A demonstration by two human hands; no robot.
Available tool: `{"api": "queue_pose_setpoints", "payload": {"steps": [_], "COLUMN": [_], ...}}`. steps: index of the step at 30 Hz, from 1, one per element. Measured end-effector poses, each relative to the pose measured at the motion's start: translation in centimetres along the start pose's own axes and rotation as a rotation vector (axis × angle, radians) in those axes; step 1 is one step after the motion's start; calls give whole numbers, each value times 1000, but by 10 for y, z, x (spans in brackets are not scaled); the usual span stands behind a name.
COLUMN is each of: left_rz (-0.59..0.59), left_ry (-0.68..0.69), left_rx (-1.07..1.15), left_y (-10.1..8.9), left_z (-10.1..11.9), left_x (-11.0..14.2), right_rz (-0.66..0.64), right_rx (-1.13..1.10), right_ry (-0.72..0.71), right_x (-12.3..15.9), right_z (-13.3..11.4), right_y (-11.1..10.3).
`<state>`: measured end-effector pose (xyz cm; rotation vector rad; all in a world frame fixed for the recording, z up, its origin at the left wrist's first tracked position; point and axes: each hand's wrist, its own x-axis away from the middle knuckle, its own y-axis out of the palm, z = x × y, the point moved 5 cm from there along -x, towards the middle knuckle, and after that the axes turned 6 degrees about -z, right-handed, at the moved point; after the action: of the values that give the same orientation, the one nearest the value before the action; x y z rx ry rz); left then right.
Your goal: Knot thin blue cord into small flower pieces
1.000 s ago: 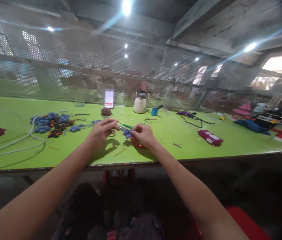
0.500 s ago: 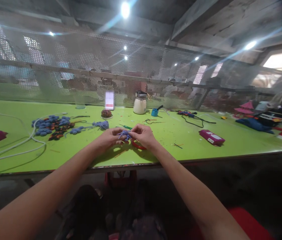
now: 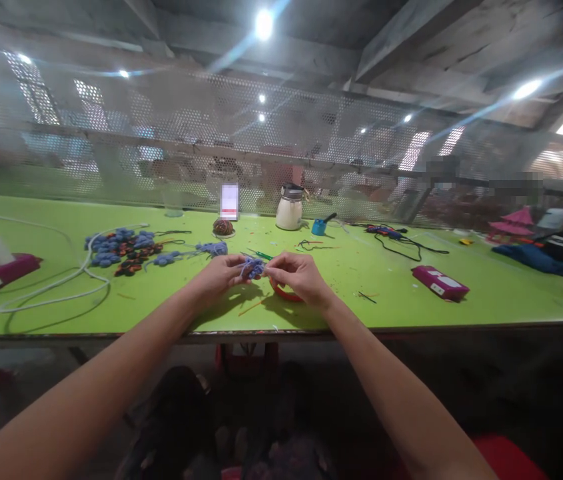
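A small blue-purple crocheted piece [image 3: 252, 268] is held above the table in the fingers of my left hand [image 3: 218, 275]. Thumb and forefinger of my right hand [image 3: 297, 275] are pinched together at the piece's right edge; what lies between them is too small to make out. Under the right hand, partly covered, is a red curved object [image 3: 286, 295]. Just behind the hands lies a green thin tool [image 3: 262, 255]. A blue-purple clump of yarn [image 3: 214, 249] rests beyond my left hand.
Blue and dark-orange crocheted flowers [image 3: 121, 248] lie at left near a white cable [image 3: 91, 293]. Farther back stand a multicoloured yarn ball [image 3: 222, 227], a phone [image 3: 229, 201], a white jug [image 3: 289, 210] and a blue pot [image 3: 318, 227]. Purple power strips [image 3: 440, 283] lie on both sides.
My left hand has come in from the left and taken hold of the crocheted piece. My right fingers have shifted to its right edge. The view has turned slightly left.
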<state>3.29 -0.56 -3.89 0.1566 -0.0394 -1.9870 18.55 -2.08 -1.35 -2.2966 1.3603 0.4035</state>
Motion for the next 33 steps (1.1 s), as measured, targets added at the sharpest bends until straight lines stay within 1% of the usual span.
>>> {"api": "queue_pose_setpoints", "payload": {"steps": [2,4,5,6,7,8,10,11,12,15,17,20,22,26,29,31,33], "left_rz": [15,37,45,49,49,47,44,42,37,6,-15,-24,-2,43,51,62,70], "left_ry": [7,19,24,25,24,23,23,24,25,20,9,-1,-5,-16,-14,-20,-26], "left_rx": [7,18,24,28,33,39,53,61,66,60,59,66,69,81,98,107,113], "left_y": [0,-1,-2,-3,-4,-4,-5,-6,-6,-5,-4,-4,-5,-6,-6,-6,-7], "left_z": [1,1,1,1,0,-1,-2,-3,-3,-3,-3,-5,-6,-8,-8,-9,-10], "left_x": [1,1,1,1,1,0,-1,-2,-2,-3,-3,-3,-4,-5,-5,-5,-5], "right_rz": [-96,-239,-291,-301,-259,-174,39,109,141,93,74,86,82,6,-114,-215,-300], "right_rx": [16,46,66,90,112,131,173,206,256,446,528,539,526,595,688,742,784], "right_ry": [47,100,124,140,139,123,70,45,25,-9,-19,-60,-115,-244,-347,-378,-363], "right_x": [2,5,7,7,7,5,2,0,-2,-8,-9,-7,-5,-1,2,4,7], "right_z": [-2,-3,-2,-2,-1,1,4,7,11,19,21,17,11,2,1,4,6], "right_y": [5,11,13,12,9,4,-8,-12,-13,-11,-10,-11,-9,5,21,31,37]}}
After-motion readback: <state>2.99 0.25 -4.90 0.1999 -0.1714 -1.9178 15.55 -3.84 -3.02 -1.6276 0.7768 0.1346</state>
